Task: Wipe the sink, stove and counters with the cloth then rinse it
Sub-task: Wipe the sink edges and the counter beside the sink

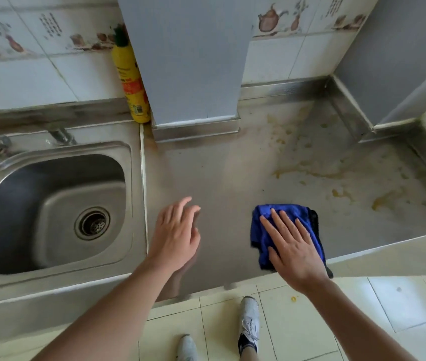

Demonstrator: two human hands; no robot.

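Right hand (293,246) flat on cloth (269,225)

Right hand (293,247) flat on blue cloth (275,222), steel counter (232,173); left hand (175,234) hovering.

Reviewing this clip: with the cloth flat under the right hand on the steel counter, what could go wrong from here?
The blue cloth sits near the front edge of the counter; a pull toward the body may drag it off onto the floor. The yellowish stains lie further back and right, so short strokes might miss them or only smear them. The right hand presses flat rather than gripping, so the cloth could bunch or slip.
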